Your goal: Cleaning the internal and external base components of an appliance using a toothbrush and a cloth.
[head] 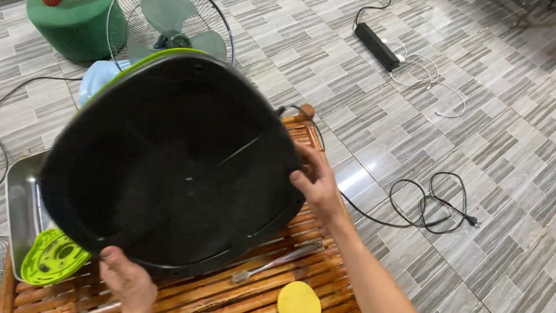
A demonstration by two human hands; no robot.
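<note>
The fingers of the right hand (315, 184) curl over the right rim of a large black housing (174, 168), thumb pressed on the near face, so the grip is closed on the shell. The left hand (126, 279) pinches the lower rim from underneath — its fingers are mostly hidden behind the plastic, only thumb and knuckles showing, yet it clearly clamps the edge. Between the two hands the housing is held up and tilted, its hollow inside facing the camera, with a lime-green edge visible along the top.

It hangs above a slatted wooden table (272, 290). On the slats lie a screwdriver-like tool (278, 262) just under the shell and a yellow round piece (298, 298) near the front edge. To the left sits a steel tray (20, 197) with a lime-green round part (52, 256) leaning at its corner. Beyond, on the tiled floor (440, 150), stand a fan (174, 29), a green stool (78, 26), a black power strip (377, 46) and a coiled black cord (431, 203).

The step in hand looks like inspecting or turning the emptied shell; a next move would likely call for both hands keeping hold while it is rotated — steady, since the rim is thin.
</note>
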